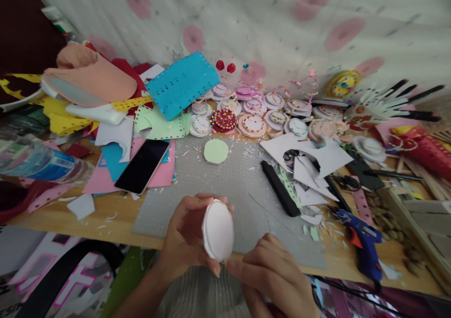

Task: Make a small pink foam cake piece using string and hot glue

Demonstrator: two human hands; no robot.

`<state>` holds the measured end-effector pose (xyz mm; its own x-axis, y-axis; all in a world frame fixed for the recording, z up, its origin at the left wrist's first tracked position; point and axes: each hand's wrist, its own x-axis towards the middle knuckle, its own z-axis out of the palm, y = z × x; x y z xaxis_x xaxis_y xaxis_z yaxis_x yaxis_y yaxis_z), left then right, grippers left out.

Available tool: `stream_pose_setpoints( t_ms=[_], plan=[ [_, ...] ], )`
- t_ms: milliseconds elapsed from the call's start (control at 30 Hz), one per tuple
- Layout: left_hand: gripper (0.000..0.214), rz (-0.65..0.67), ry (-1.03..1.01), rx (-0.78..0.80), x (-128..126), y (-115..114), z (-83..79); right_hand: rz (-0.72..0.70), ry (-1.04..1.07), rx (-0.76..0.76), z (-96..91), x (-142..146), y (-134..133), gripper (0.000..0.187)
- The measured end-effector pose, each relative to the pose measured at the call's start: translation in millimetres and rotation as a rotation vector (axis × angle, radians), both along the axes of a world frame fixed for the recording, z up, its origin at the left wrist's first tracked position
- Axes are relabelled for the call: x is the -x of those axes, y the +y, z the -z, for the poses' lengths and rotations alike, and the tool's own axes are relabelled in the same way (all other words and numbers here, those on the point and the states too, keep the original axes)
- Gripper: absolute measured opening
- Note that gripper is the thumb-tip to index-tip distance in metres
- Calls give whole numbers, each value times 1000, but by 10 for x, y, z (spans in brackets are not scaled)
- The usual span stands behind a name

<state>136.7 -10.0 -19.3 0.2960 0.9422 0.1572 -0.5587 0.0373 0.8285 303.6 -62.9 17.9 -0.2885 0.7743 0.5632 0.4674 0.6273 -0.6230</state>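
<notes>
My left hand (190, 233) grips a white paper disc (219, 231) by its edge, tilted up with its flat face towards me. The disc seems to be more than one layer, with a slightly uneven rim. At the disc's lower edge is my right hand (269, 275), its forefinger tip by the rim and the other fingers curled; whether something is in them is hidden. Both hands are over the front edge of the grey cutting mat (197, 182). A pale green paper disc (216, 151) lies flat on the mat beyond them.
Several small paper hats with beads (252, 125) stand along the back. At left are a phone (143, 166), a blue dotted sheet (183, 85) and a plastic bottle (45, 163). White paper offcuts (317, 158), a black cutter (280, 189) and a blue glue gun (364, 243) lie right.
</notes>
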Motion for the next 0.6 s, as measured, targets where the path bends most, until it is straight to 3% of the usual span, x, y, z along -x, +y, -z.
stream_pose_setpoints(
  t_ms=[600],
  plan=[
    [76,19,-3,-22,10,11,48,11,24,-3,2,3,-18,32]
  ],
)
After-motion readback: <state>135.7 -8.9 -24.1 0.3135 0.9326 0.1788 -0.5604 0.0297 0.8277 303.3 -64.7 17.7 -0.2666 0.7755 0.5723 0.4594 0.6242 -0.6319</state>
